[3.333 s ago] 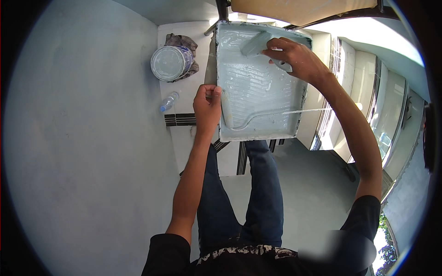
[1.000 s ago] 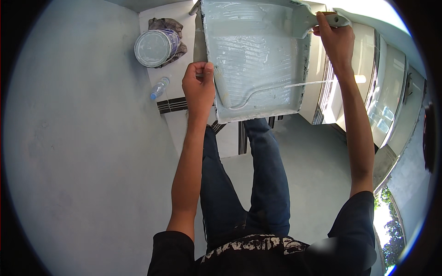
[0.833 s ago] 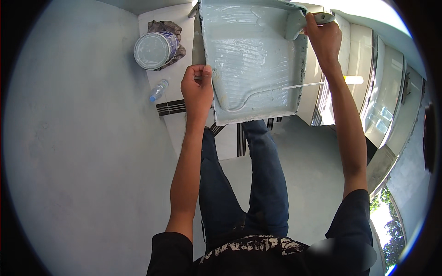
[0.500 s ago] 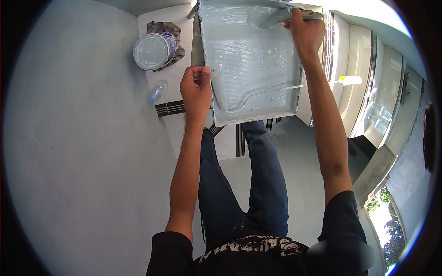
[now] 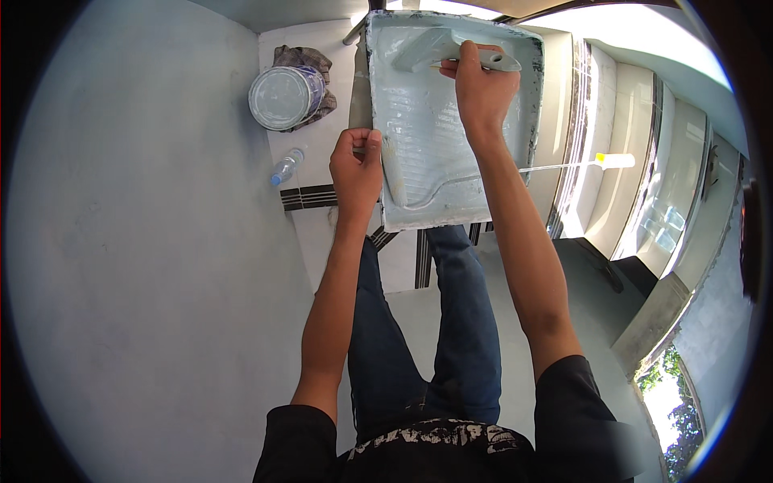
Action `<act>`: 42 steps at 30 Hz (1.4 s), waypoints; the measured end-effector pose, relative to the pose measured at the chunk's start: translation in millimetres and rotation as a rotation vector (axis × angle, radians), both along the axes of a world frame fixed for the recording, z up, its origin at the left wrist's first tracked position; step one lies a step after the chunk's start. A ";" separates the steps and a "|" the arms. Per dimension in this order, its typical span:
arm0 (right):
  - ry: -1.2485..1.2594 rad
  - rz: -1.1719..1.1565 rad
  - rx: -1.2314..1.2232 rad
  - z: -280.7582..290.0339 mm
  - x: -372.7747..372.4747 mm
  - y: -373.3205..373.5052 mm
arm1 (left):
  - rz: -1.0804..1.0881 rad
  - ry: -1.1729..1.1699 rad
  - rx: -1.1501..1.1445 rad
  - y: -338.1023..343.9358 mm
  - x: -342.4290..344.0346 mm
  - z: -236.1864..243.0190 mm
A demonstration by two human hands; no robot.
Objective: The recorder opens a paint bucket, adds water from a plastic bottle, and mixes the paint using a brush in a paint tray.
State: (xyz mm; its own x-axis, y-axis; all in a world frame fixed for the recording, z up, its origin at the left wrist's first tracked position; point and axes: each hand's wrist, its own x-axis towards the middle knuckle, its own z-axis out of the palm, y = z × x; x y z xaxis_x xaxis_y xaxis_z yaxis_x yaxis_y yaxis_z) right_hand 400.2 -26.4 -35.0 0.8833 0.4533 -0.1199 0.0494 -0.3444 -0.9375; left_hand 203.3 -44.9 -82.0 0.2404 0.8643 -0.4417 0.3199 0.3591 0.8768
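Two hands work the paint tray [image 5: 427,173] at upper centre; the left hand [image 5: 357,167] clamps shut on its left rim, seemingly steadying it; the right hand [image 5: 481,88], fisted around a paint-coated brush [image 5: 451,51], rests it near the tray's far end; a paint can [image 5: 283,97] stands upper left.

White ledge [image 5: 322,241], paint can [image 5: 283,98], rag [image 5: 302,58], bottle [image 5: 286,167]

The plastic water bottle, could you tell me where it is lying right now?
In the head view the water bottle lies on the white ledge, left of the left hand, just below the paint can.
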 end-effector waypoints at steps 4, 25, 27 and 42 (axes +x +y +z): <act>0.189 0.048 0.117 -1.9 -1.3 -5.8 | 0.004 -0.011 0.004 -2.6 3.6 -1.5; -0.662 0.964 -0.433 34.6 11.2 -83.9 | -0.007 0.050 0.033 -1.7 3.6 2.4; -0.645 0.918 -0.376 26.7 9.9 -99.6 | -0.018 0.076 0.036 -1.7 6.4 6.7; -0.644 0.988 -0.366 42.3 0.7 -108.9 | -0.023 0.315 0.109 -1.2 10.9 22.1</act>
State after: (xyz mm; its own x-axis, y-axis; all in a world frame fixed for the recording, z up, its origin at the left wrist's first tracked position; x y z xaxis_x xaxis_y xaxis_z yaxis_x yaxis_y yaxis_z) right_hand 400.9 -135.3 7.3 0.1263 0.9907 -0.0503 0.8544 -0.1344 -0.5020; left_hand 214.2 -46.1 -60.0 0.1271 0.9065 -0.4026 0.5884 0.2578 0.7663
